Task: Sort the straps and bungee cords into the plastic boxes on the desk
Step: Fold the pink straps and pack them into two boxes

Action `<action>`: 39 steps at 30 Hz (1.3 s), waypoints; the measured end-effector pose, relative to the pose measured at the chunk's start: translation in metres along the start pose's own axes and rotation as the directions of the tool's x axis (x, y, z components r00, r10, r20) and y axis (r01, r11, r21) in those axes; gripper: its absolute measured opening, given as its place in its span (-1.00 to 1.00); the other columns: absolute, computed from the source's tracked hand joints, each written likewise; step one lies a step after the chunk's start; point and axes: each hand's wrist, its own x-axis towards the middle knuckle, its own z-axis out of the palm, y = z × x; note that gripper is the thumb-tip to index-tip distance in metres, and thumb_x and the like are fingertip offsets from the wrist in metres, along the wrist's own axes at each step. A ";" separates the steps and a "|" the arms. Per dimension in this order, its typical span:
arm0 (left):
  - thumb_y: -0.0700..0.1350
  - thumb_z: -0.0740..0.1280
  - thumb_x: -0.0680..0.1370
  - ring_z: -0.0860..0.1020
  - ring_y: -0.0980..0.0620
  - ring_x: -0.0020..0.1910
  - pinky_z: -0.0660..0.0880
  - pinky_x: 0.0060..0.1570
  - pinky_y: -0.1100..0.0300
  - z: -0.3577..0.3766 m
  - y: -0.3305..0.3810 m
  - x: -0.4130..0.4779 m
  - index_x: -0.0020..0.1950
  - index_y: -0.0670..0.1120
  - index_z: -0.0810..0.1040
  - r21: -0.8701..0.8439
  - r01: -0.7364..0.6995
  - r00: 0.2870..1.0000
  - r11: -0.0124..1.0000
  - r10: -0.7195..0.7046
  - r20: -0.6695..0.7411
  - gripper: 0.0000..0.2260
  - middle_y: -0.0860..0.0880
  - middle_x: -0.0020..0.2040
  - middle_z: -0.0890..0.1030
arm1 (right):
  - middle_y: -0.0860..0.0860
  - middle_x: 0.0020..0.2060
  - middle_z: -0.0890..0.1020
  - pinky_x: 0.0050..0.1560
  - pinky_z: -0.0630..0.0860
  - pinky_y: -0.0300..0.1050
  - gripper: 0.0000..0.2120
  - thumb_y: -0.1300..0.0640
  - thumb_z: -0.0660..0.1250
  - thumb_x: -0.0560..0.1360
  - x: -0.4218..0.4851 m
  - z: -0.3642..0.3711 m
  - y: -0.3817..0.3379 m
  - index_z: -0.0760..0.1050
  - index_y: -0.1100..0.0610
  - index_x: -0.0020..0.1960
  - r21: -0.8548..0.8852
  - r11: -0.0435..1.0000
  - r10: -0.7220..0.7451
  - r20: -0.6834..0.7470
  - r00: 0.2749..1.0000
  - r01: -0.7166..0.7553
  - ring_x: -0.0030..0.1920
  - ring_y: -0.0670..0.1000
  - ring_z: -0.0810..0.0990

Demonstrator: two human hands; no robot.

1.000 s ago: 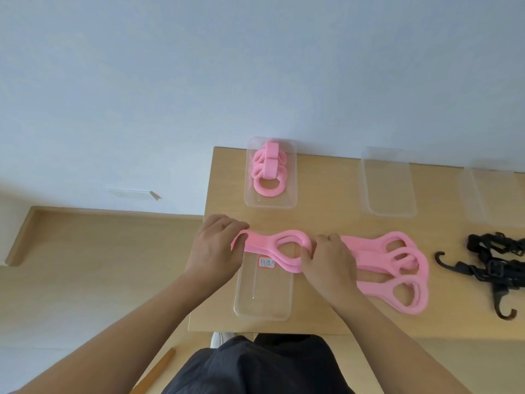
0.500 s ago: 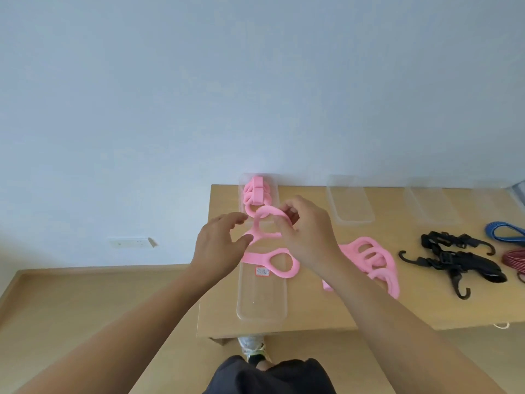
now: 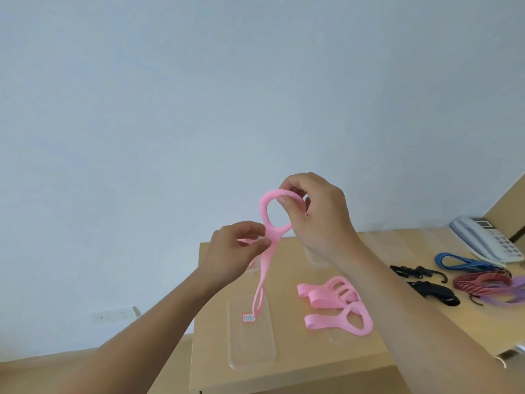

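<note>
A pink strap (image 3: 267,263) hangs in the air above the desk. My right hand (image 3: 315,214) pinches the top of its upper loop, and my left hand (image 3: 235,251) pinches its neck just below that loop. Its lower end dangles over a clear plastic box (image 3: 251,348) with a small label, near the desk's front edge. Several more pink straps (image 3: 335,305) lie in a pile on the desk to the right of that box. Black hooked straps (image 3: 426,282), a blue cord (image 3: 454,261), a red cord (image 3: 483,281) and a purple one (image 3: 511,294) lie farther right.
The wooden desk (image 3: 298,371) stands against a pale wall. Faint clear boxes (image 3: 380,240) line its back edge. A grey desk telephone (image 3: 483,240) sits at the far right. A wall socket (image 3: 113,314) shows lower left.
Both hands lifted one pink strap off the desk and raised it, so that it now hangs lengthwise. The camera has tilted upward, showing more wall and the right end of the desk.
</note>
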 end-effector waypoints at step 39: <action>-0.18 0.24 0.70 0.71 -0.04 0.00 0.58 0.02 0.14 0.061 0.087 -0.015 0.24 -0.12 0.68 -0.406 -0.133 0.990 0.904 0.099 -0.103 -0.76 -0.07 0.10 0.75 | -0.08 0.03 0.63 0.14 0.37 -0.33 -0.73 0.19 0.45 0.40 0.007 -0.048 0.045 0.65 0.12 0.10 -0.077 0.941 -0.335 -0.093 0.937 0.329 0.12 0.03 0.49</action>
